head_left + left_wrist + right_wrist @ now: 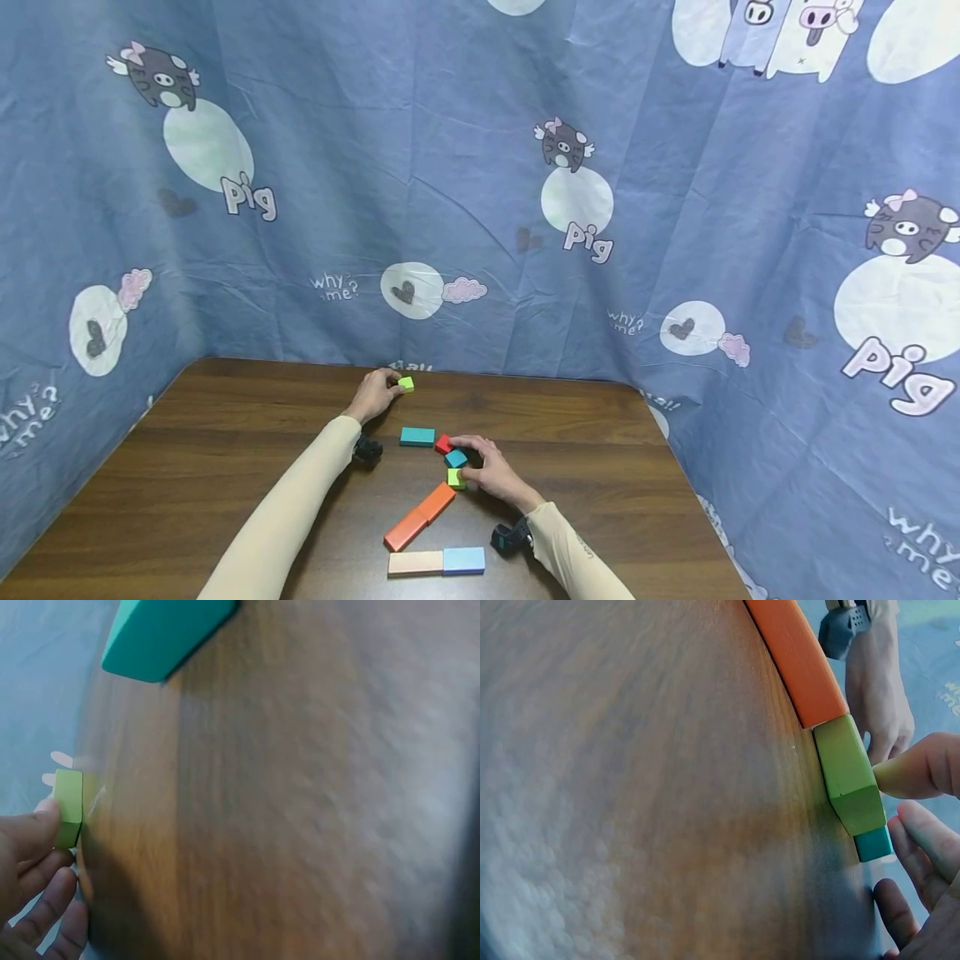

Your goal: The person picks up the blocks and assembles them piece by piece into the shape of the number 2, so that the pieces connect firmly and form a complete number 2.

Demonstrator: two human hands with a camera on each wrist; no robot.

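At the table's far side my left hand (pixel 377 395) pinches a small yellow-green block (pixel 406 384) between thumb and fingers; the left wrist view shows the thumb on that block (pixel 68 806). Nearer the middle, my right hand (pixel 491 473) spans a short row of small blocks. Its thumb touches a green block (pixel 455 478) at the near end, and its index finger reaches a red block (pixel 444 444) at the far end. Between these two lies a blue block (pixel 455 459). In the right wrist view the thumb presses the green block's side (pixel 847 765); the red block is hidden there.
A teal rectangular block (pixel 417 437) lies left of the red one. Two orange blocks (pixel 420 517) run end to end diagonally below the green block. Closer to me, a peach block (pixel 416 563) and a light blue block (pixel 463 561) lie end to end. Patterned blue cloth (pixel 450 208) hangs behind the table.
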